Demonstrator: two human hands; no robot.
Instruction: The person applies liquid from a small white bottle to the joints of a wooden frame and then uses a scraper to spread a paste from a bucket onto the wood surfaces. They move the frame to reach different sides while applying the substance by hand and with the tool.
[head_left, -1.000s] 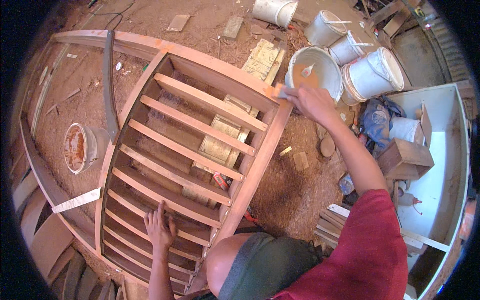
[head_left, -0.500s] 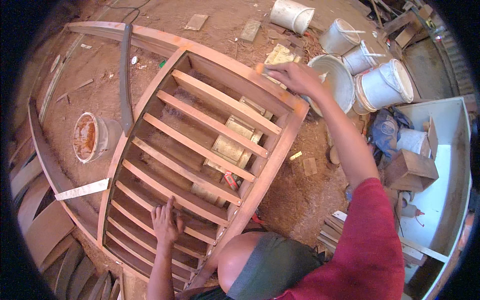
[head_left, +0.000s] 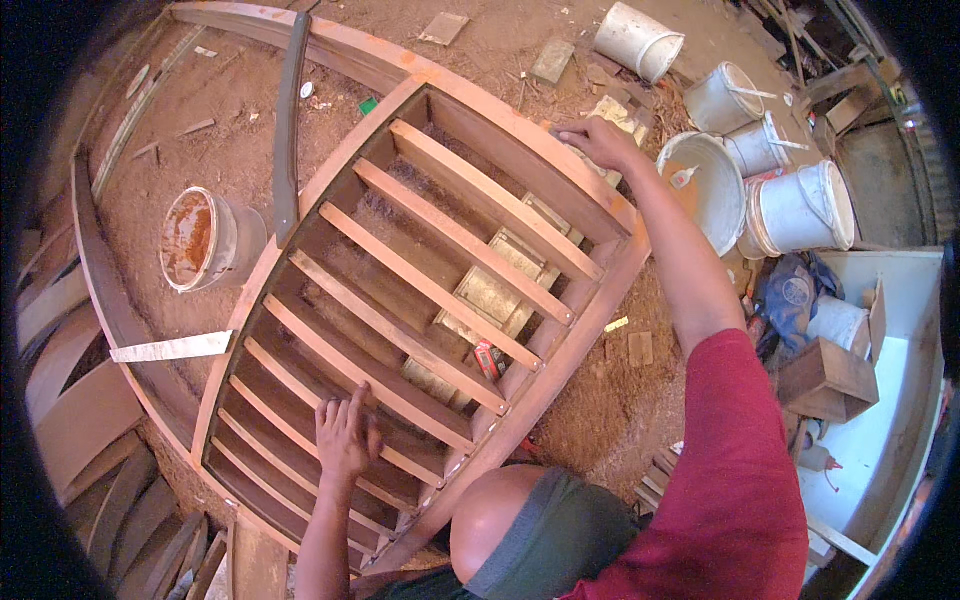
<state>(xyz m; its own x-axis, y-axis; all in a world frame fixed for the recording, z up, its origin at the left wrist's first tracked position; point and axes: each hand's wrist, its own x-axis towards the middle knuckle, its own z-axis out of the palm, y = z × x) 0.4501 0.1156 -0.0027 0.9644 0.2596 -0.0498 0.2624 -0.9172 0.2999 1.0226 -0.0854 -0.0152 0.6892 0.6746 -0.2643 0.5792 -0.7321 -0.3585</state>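
Observation:
A large curved wooden frame (head_left: 225, 370) with several parallel slats (head_left: 440, 300) lies before me. On the slats in its near left part rests my left hand (head_left: 345, 435), its fingers partly stretched and nothing visible in it. My right arm reaches out to the frame's far right rail (head_left: 500, 110). There my right hand (head_left: 600, 145) is closed on a small orange piece (head_left: 549, 127), held at the top of the rail. Most of that piece is hidden by the fingers, so its kind cannot be made out.
An open bucket with reddish-brown residue (head_left: 190, 240) stands left, near a dark curved strip (head_left: 290, 130) and a white strip (head_left: 170, 348) lying across the frame. A wide basin (head_left: 735, 215) and several white buckets (head_left: 800, 210) are at right. Curved wooden parts (head_left: 90, 410) are stacked at left.
The whole view has shifted and turned slightly. My right hand stays by the far right rail, with less of the orange piece showing; my left hand remains on the slats.

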